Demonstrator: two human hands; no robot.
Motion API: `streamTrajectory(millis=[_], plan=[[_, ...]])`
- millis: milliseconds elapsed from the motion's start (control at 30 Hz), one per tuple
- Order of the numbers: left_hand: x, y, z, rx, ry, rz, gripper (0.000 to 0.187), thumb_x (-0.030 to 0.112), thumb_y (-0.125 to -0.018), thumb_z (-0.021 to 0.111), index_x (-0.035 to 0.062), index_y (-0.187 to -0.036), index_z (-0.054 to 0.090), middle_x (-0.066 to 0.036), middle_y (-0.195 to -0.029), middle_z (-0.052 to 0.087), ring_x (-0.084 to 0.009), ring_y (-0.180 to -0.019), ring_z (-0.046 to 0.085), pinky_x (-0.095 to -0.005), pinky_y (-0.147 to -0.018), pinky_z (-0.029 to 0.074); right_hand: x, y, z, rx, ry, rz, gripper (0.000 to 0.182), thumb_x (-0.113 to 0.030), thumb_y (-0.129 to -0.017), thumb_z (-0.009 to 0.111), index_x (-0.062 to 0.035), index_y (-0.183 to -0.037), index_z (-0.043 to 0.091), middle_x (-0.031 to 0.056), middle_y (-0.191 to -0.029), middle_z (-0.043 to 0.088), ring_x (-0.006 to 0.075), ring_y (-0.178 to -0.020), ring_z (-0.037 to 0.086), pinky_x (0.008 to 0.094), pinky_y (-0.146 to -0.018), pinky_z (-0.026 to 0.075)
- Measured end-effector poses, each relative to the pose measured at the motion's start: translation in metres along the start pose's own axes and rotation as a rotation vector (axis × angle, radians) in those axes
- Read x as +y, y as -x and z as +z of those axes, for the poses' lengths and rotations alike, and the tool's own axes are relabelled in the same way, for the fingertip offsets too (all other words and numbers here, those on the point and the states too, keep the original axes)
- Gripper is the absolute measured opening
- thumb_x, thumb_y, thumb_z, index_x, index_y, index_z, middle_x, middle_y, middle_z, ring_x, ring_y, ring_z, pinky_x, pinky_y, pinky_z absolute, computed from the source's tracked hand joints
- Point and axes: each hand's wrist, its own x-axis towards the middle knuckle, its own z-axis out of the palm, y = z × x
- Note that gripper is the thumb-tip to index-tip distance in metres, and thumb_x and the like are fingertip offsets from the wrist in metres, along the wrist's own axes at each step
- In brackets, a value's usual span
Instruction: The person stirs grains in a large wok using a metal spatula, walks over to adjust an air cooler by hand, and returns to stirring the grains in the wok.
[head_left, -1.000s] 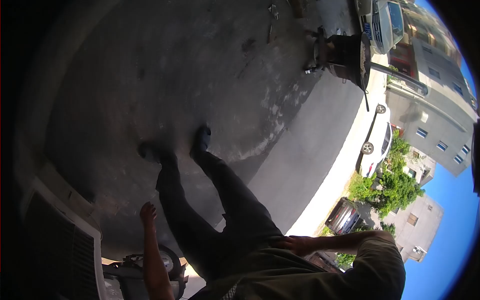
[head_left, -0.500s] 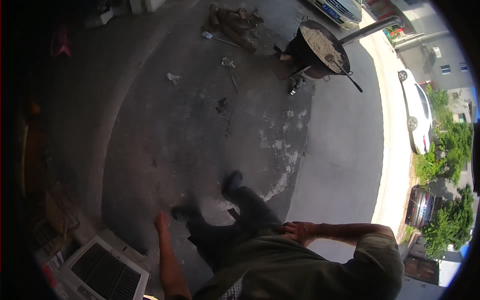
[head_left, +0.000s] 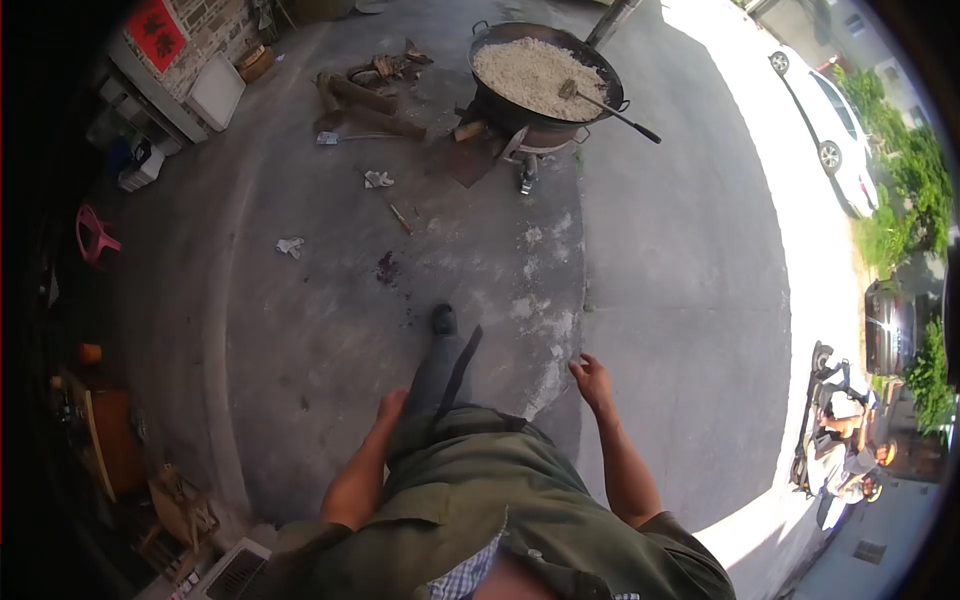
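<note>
My left hand (head_left: 393, 404) hangs beside my left thigh. Its fingers are turned away and blend with the trousers, so their pose is hidden. Out to the right of my body, my right hand (head_left: 592, 380) hangs over the concrete with its fingers loosely apart and nothing in them. A dark strap (head_left: 462, 365) dangles in front of my trousers. Further ahead, a large black wok (head_left: 612, 92) on a stove holds a heap of pale, crumbly food (head_left: 530, 72). A long-handled ladle (head_left: 615, 112) rests in it, handle over the rim.
Logs (head_left: 360, 95) lie left of the stove. On the floor are a small stick (head_left: 401, 219), white gloves or rags (head_left: 290, 247) and a long-handled shovel (head_left: 328, 138). A pink stool (head_left: 95, 235) and wooden chair (head_left: 180, 505) stand left. People on a scooter (head_left: 835, 430) and a white car (head_left: 840, 130) are right.
My view has levelled and come nearer the wok. My right hand has left my hip and swung out to the side. My left hand is now closer to my thigh.
</note>
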Motion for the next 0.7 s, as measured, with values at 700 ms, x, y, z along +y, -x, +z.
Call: streamTrajectory(millis=[700], plan=[[0.537, -0.322, 0.113, -0.104, 0.362, 0.113, 0.040, 0.033, -0.096, 0.064, 0.0014, -0.120, 0.065, -0.005, -0.101, 0.069, -0.0153, -0.088, 0.066, -0.0284, -0.077, 0.051, 0.050, -0.321, -0.180, -0.257, -0.546, 0.403, 0.052, -0.048, -0.096, 0.064, -0.0027, -0.122, 0.065, 0.0084, -0.100, 0.072, 0.0153, -0.082, 0.066, 0.0311, -0.070, 0.051]])
